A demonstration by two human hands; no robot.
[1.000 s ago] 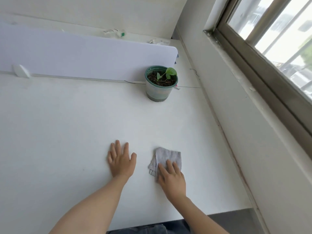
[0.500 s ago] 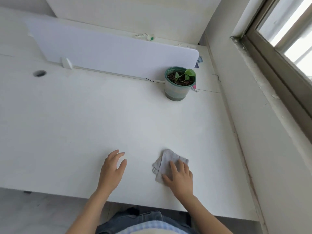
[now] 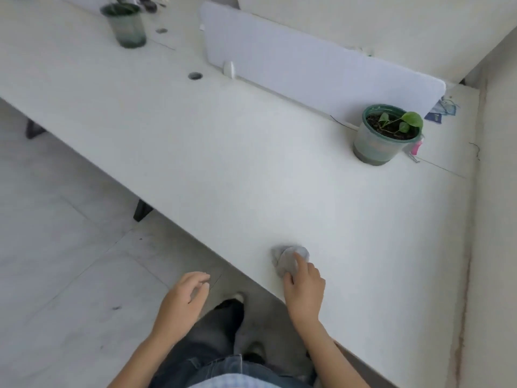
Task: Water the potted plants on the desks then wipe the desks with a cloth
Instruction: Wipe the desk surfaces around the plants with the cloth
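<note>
A grey cloth (image 3: 286,260) lies bunched on the white desk (image 3: 251,163) near its front edge. My right hand (image 3: 305,289) grips the cloth from behind, fingers closed over it. My left hand (image 3: 183,298) hangs off the desk over the floor, fingers loosely curled and holding nothing. A small green plant in a clear pot with a green rim (image 3: 383,135) stands at the back right of the desk. A second potted plant (image 3: 126,23) stands on the far left desk, blurred.
A white divider panel (image 3: 307,74) runs along the back of the desk. A cable hole (image 3: 195,76) is left of it. Small blue and pink items (image 3: 439,113) lie behind the near pot. The wall (image 3: 498,219) borders the desk's right side. Grey tiled floor (image 3: 56,247) lies left.
The view has swung left and back from the desk. My left hand has come off the desk. My right hand has bunched the flat cloth and drawn it toward the front edge.
</note>
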